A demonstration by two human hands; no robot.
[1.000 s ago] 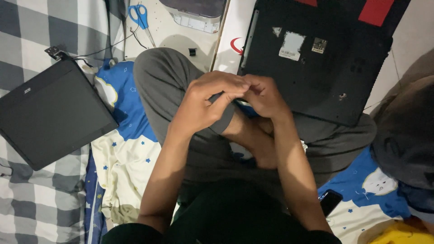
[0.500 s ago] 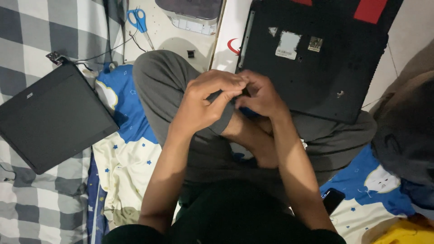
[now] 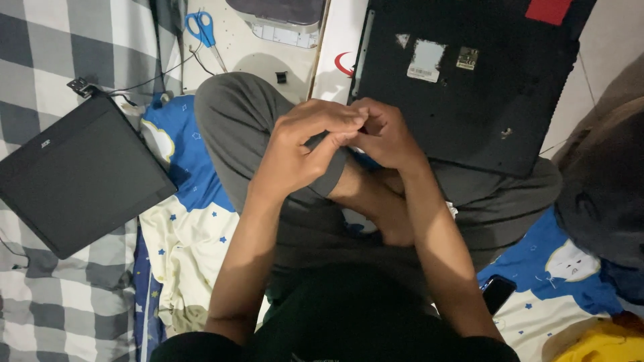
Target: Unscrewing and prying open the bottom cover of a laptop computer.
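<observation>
I sit cross-legged in grey trousers, with both hands joined above my left knee. My left hand reaches across with its fingers pressed together, and their tips meet those of my right hand, which is curled shut. The fingers hide whatever may be pinched between them. Just beyond my hands, an upturned black laptop base with stickers on it lies across my right leg.
A flat black laptop panel lies on the checked blanket at left. Blue-handled scissors, a small black part and a grey device lie on a white board ahead. A dark phone lies by my right thigh, with dark cloth beyond.
My hands stay joined in the same spot; only the fingertips shift slightly against each other. Nothing else has moved.
</observation>
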